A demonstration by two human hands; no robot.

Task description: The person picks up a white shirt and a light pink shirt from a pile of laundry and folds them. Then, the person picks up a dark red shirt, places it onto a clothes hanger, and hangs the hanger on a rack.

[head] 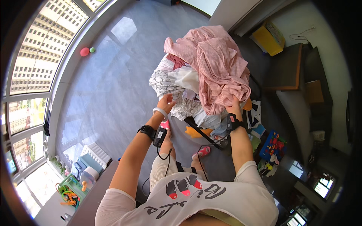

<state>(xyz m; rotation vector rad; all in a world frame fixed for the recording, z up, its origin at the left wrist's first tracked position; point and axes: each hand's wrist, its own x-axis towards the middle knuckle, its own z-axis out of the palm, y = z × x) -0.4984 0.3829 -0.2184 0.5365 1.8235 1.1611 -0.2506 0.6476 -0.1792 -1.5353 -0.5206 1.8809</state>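
Note:
A large heap of cloth lies before me on a black-framed support. On its top and right side spreads a pink checked cloth [215, 65], bunched in thick folds. My right hand [234, 106] grips the lower right edge of that pink cloth. My left hand [167, 104] is at the heap's lower left, fingers apart, beside a white cloth with a grey line pattern [164, 82]; whether it touches that cloth is unclear. Between the two lies a plain white cloth [185, 78]. An orange-yellow cloth [198, 132] hangs low under the black frame bar [202, 132].
Colourful toys in a blue tray [273, 147] stand at the right. A yellow box [268, 38] is by the wall near a dark table [284, 67]. Two balloons, a red one [84, 51] and a green one [92, 50], lie near the windows. Plastic bins [94, 156] stand lower left.

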